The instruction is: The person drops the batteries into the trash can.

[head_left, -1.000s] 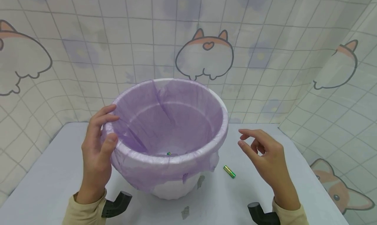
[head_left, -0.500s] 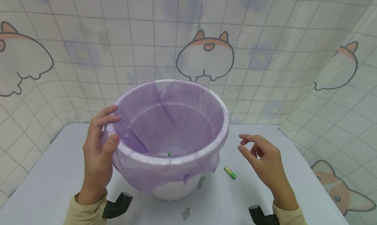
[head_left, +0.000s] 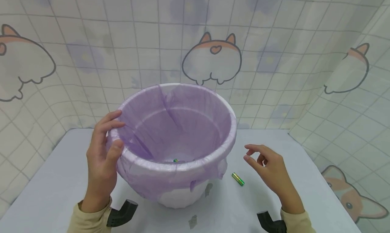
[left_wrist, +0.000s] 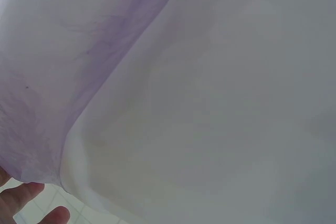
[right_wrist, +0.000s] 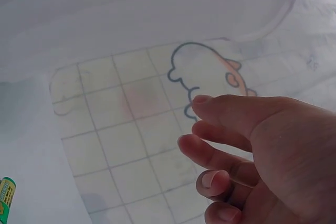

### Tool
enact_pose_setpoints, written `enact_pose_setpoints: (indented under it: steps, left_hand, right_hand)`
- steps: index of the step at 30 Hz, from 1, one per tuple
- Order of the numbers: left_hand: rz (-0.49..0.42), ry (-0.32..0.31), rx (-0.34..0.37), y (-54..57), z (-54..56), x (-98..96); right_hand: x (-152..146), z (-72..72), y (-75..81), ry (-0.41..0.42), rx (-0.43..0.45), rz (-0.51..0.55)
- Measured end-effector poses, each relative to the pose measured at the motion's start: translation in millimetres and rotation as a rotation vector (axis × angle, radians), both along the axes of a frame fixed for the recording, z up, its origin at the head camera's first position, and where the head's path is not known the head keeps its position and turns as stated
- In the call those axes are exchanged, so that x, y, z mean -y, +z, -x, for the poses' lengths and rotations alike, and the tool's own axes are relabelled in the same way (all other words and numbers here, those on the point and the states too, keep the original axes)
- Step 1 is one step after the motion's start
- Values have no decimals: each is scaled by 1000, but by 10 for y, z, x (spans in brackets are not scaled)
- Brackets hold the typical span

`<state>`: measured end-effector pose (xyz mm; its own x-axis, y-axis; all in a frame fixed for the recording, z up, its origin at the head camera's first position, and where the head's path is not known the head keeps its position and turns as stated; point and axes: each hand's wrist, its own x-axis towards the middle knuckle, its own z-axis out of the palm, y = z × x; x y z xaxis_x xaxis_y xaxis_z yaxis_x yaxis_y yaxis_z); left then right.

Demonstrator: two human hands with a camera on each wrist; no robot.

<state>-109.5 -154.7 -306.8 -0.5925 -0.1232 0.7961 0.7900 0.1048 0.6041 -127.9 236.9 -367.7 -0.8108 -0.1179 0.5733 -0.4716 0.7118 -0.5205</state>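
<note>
A white trash bin point(head_left: 179, 197) lined with a thin purple bag point(head_left: 195, 128) stands on the table, its mouth tilted towards me. My left hand point(head_left: 102, 162) holds the bin's left rim, fingers over the edge and thumb on the near side. In the left wrist view the bin's white wall point(left_wrist: 210, 108) fills most of the picture. Right of the bin, my right hand point(head_left: 269, 168) hovers with loosely bent fingers and holds nothing. A green and gold battery point(head_left: 238, 179) lies on the table between that hand and the bin. Inside the bin a small green end point(head_left: 175, 160) shows, mostly hidden.
The white table point(head_left: 268, 209) has grey worn patches point(head_left: 193, 221) near its front. A tile-patterned curtain point(head_left: 146, 50) with corgi drawings hangs behind and at both sides. Black wrist mounts point(head_left: 122, 213) sit on both forearms.
My right hand has sunk and shifted a little left, nearer the battery. The left hand keeps its hold on the rim. The bin and battery have not visibly moved on the table.
</note>
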Motion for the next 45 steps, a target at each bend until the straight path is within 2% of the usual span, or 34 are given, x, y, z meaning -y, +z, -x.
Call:
enact_pose_setpoints:
  steps: [8, 22, 35, 40, 45]
  left_hand:
    - [-3, -7, 6, 9, -2, 18]
    - [-40, -58, -8, 12, 11, -12]
    - [-32, -52, 14, 24, -1, -14]
    - [-35, -52, 20, 12, -6, -17]
    - [-36, -46, 19, 0, -9, -11]
  right_hand:
    - [-63, 73, -73, -30, 127, -68]
    - [-111, 178, -264, -50, 447, -158]
    - [-134, 260, -493, -31, 589, -165]
    - [-105, 258, -577, -28, 672, -170]
    - [-50, 259, -646, -28, 697, -196]
